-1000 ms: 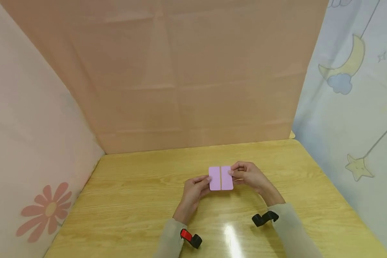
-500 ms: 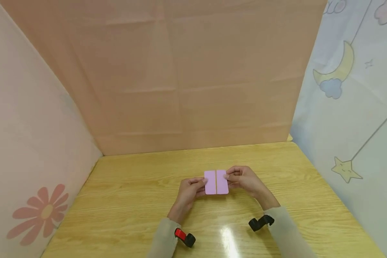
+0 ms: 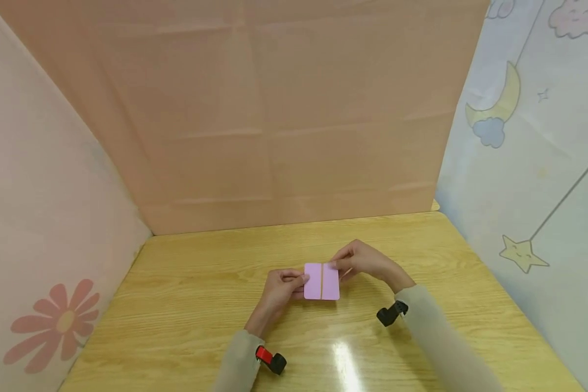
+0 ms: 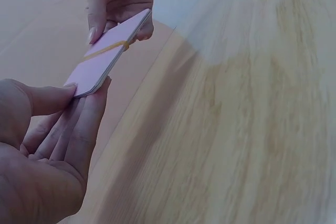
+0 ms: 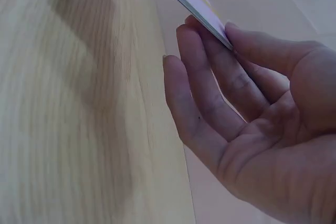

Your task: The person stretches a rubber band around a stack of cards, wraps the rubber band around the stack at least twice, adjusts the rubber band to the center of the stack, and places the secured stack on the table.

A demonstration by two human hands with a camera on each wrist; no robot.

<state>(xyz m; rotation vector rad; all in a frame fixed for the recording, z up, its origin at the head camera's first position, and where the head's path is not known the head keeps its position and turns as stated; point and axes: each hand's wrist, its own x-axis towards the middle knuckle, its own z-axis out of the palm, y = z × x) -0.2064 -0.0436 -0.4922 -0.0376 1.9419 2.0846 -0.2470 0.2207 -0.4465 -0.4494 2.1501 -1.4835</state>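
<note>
A thin stack of pink cards (image 3: 313,284) is held above the table, with a yellow rubber band (image 3: 322,291) running across its middle. My left hand (image 3: 276,289) pinches the left edge, thumb on the pink face and fingers behind. At the upper right corner, my right hand (image 3: 367,259) grips the stack between thumb and fingers. Seen from the left wrist, the cards (image 4: 90,76) tilt and show several thin layers along the side, and the rubber band (image 4: 107,50) wraps round that side. The right wrist view shows only one end of the cards (image 5: 197,9).
The wood-grain table (image 3: 201,326) spreads beneath both hands. An orange-brown cloth (image 3: 284,120) hangs along its back edge. Patterned cloths stand at the left (image 3: 44,218) and right (image 3: 544,179). Each wrist wears a strapped black camera.
My right hand has shifted up the right edge of the cards to the corner, its wrist raised. The left hand keeps its pinch. Hands and cards sit further left in the view, whose background also shifted.
</note>
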